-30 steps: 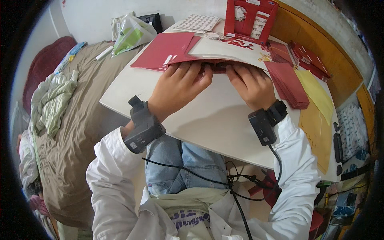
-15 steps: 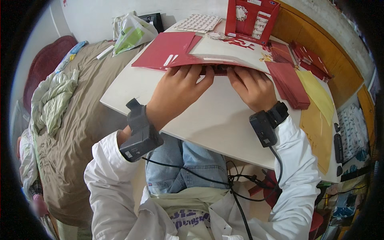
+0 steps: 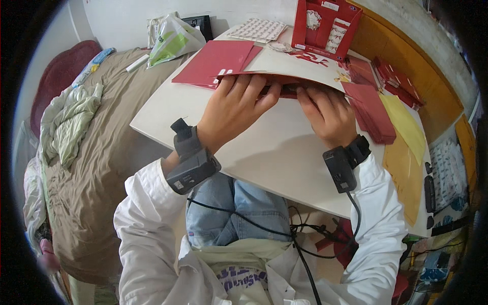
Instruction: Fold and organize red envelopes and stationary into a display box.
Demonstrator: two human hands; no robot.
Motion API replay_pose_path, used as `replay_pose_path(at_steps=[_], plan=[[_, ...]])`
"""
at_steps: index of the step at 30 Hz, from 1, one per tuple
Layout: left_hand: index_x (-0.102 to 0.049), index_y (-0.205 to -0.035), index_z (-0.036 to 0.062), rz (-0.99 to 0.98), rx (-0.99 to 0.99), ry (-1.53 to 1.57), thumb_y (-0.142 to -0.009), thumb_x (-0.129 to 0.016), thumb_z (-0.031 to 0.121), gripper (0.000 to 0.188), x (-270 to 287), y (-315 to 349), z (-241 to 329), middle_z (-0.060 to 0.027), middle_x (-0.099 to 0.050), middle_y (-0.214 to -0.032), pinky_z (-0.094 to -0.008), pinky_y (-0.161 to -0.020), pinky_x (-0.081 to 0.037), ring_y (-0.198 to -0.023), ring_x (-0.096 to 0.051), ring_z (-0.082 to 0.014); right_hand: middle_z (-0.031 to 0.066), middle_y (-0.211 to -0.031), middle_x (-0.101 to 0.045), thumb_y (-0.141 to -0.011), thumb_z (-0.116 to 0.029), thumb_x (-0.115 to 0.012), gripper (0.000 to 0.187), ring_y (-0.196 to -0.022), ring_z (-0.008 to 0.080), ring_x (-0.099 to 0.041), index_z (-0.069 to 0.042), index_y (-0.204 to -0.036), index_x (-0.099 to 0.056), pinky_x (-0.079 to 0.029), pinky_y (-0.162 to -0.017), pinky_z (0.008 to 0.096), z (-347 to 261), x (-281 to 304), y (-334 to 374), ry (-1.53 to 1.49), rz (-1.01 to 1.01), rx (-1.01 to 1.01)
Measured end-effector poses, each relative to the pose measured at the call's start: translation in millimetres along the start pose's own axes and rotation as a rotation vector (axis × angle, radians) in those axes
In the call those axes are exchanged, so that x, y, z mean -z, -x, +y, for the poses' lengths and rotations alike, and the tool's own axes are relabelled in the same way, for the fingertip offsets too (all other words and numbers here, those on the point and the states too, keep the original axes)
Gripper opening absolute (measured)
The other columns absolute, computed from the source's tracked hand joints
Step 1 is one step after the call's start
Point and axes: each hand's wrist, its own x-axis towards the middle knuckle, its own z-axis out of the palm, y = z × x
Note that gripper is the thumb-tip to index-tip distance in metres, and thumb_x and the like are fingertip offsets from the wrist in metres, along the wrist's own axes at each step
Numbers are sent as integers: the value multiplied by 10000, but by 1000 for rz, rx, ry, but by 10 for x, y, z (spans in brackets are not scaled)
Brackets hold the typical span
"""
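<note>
Two-handed step: left hand (image 3: 239, 104) and right hand (image 3: 328, 114) reach under a red-and-white sheet (image 3: 292, 67) toward the far edge of the table (image 3: 282, 147), grip hidden, cannot tell; likely working its underside, next calling for even support

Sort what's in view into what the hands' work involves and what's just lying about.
Likely part of the work:
- White-faced red card, both left hand and right hand at its raised near edge
- Dark red card stack beside the right hand

Likely just lying about:
- Plastic bag
- Crumpled pale green cloth on the bed
</note>
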Motion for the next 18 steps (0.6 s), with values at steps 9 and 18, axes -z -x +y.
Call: replay_pose_path(at_steps=[9,18], plan=[[-565,-880,64,84,-13,255,-734,-574,127,159,-37,36,-80,-69,-509,-936,-311,-752,-457,-880,-540,-203,81,-951,-590,-731,-88,-591,280,-816,228,-610,-54,-1009,-609,-520,-725,352,-1,33,-6,-5,-15,1],[-583,-891,53,69,26,264,-746,-595,129,164,-41,99,-68,-72,-540,-977,-318,-763,-467,-909,-545,-211,84,-925,-600,-723,-37,-615,293,-775,225,-603,-38,-1015,-646,-506,-679,323,-37,81,-24,-45,-31,-20]])
